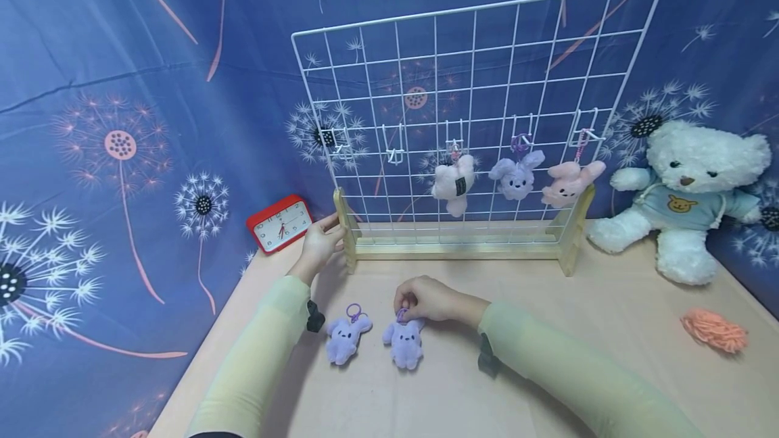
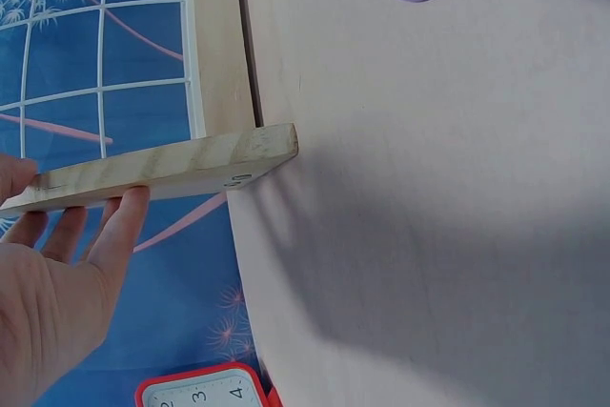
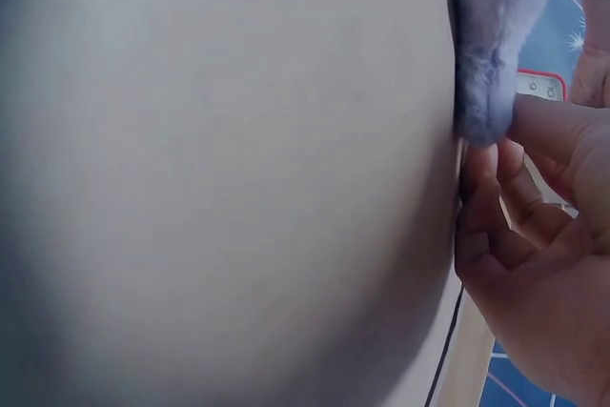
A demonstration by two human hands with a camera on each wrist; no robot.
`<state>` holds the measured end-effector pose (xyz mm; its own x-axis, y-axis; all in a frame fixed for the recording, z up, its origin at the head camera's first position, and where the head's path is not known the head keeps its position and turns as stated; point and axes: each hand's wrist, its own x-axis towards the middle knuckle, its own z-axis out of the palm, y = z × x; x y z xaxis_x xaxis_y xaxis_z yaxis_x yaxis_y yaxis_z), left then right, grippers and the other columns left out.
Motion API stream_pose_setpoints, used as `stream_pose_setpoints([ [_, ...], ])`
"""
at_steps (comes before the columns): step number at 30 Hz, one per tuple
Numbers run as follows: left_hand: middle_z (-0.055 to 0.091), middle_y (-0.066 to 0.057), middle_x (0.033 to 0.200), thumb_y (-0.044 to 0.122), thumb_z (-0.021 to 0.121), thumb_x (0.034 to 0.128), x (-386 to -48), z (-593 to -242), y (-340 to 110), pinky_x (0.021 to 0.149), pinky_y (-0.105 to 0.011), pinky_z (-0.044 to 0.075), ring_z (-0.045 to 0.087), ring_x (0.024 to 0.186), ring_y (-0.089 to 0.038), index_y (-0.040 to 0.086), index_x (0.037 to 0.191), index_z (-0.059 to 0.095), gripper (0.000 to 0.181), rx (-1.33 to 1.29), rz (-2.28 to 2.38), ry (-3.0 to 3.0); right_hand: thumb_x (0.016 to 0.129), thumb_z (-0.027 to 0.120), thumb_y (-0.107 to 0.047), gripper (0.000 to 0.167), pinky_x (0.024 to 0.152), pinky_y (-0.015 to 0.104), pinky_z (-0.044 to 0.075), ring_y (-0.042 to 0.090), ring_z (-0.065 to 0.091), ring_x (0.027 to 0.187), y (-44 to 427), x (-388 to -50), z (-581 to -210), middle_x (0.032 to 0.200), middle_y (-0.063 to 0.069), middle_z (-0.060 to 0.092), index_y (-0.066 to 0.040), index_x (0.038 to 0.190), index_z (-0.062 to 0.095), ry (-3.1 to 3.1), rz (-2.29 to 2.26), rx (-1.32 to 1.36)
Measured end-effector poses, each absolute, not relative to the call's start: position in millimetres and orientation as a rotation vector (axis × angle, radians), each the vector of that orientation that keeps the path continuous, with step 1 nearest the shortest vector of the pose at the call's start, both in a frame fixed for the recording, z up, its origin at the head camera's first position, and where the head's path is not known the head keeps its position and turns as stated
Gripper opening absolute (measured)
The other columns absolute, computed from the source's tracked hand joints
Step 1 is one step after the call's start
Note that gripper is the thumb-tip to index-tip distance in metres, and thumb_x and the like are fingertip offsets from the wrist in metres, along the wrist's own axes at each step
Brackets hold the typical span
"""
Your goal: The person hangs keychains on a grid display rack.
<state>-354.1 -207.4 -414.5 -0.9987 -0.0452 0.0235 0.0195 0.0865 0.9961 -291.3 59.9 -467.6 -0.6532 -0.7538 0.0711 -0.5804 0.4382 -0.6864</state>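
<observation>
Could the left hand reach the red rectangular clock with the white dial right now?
Probably yes: the left hand is close beside the clock, with nothing visible between them, though it would likely release the pale wooden upright first.

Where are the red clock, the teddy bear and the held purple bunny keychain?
Red clock (image 1: 283, 227): head view, its dial.
Teddy bear (image 1: 683, 204): head view, its sweatshirt.
Purple bunny keychain (image 1: 406, 351): head view, its belly.

Pale table beneath rack, lilac keychains, clock, bear, yarn.
</observation>
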Motion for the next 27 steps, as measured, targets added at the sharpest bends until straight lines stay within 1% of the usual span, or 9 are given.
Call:
stream_pose_setpoints([
  [4,0.048,-0.024,0.15,-0.001,0.059,0.1002,-354.1,-413.4,-206.9,0.101,-0.052,0.052,0.052,0.132,-0.04,0.0,0.154,0.042,0.056,0.019,-2.098,-2.273,0.081,0.082,0.001,0.016,0.069,0.022,0.053,0.005,0.057,0.073,62.9,-291.2,-464.0,0.074,-0.011,0.063,-0.013,0.083,0.074,2.417,-1.063,-1.152],
  [6,0.047,-0.025,0.151,0.0,0.059,0.1005,-354.0,-412.8,-206.9,0.102,-0.053,0.051,0.051,0.132,-0.041,0.0,0.154,0.041,0.057,0.019,-2.105,-2.271,0.082,0.082,-0.001,0.015,0.067,0.021,0.052,0.005,0.057,0.072,64.3,-291.5,-462.7,0.074,-0.011,0.064,-0.014,0.082,0.074,2.41,-1.069,-1.137],
  [9,0.045,-0.026,0.152,0.001,0.059,0.1011,-353.3,-411.9,-207.4,0.103,-0.053,0.05,0.049,0.134,-0.041,0.001,0.155,0.039,0.058,0.017,-2.118,-2.274,0.083,0.081,-0.001,0.014,0.063,0.021,0.053,0.006,0.061,0.07,66.6,-292.2,-461.0,0.074,-0.009,0.069,-0.012,0.08,0.073,2.381,-1.099,-1.121],
  [14,0.042,-0.028,0.153,0.002,0.059,0.1017,-352.6,-412.2,-207.4,0.101,-0.051,0.052,0.048,0.134,-0.043,0.002,0.157,0.036,0.06,0.039,-2.119,-2.29,0.084,0.079,0.001,0.015,0.065,0.022,0.056,0.007,0.066,0.073,69.9,-293.5,-456.6,0.079,-0.007,0.072,-0.011,0.08,0.072,2.353,-1.125,-1.115],
  [16,0.042,-0.028,0.153,0.001,0.059,0.1016,-352.6,-412.6,-207.3,0.1,-0.05,0.053,0.049,0.134,-0.043,0.002,0.156,0.036,0.059,0.05,-2.11,-2.293,0.085,0.078,0.002,0.015,0.063,0.024,0.058,0.009,0.066,0.073,70.7,-293.4,-454.5,0.08,-0.007,0.072,-0.011,0.08,0.072,2.349,-1.127,-1.114],
  [20,0.046,-0.026,0.151,0.002,0.06,0.1014,-352.9,-413.5,-206.7,0.097,-0.048,0.055,0.052,0.132,-0.041,0.002,0.155,0.039,0.058,0.049,-2.088,-2.292,0.087,0.076,0.001,0.014,0.057,0.029,0.06,0.012,0.066,0.07,72.3,-293.4,-450.8,0.081,-0.006,0.071,-0.011,0.082,0.072,2.327,-1.162,-1.093],
  [23,0.047,-0.025,0.15,0.002,0.06,0.1015,-352.8,-413.8,-206.6,0.097,-0.047,0.056,0.053,0.131,-0.04,0.003,0.155,0.041,0.057,0.044,-2.075,-2.297,0.087,0.075,0.002,0.011,0.059,0.036,0.062,0.015,0.067,0.07,73.6,-293.4,-447.4,0.082,-0.004,0.071,-0.009,0.084,0.073,2.303,-1.212,-1.085],
  [27,0.048,-0.024,0.15,0.003,0.06,0.1019,-352.9,-413.5,-206.8,0.097,-0.047,0.056,0.053,0.131,-0.039,0.003,0.155,0.041,0.057,0.048,-2.072,-2.307,0.086,0.076,0.002,0.011,0.059,0.035,0.063,0.014,0.067,0.071,74.4,-293.3,-440.6,0.083,-0.002,0.072,-0.009,0.084,0.074,2.298,-1.23,-1.099],
])
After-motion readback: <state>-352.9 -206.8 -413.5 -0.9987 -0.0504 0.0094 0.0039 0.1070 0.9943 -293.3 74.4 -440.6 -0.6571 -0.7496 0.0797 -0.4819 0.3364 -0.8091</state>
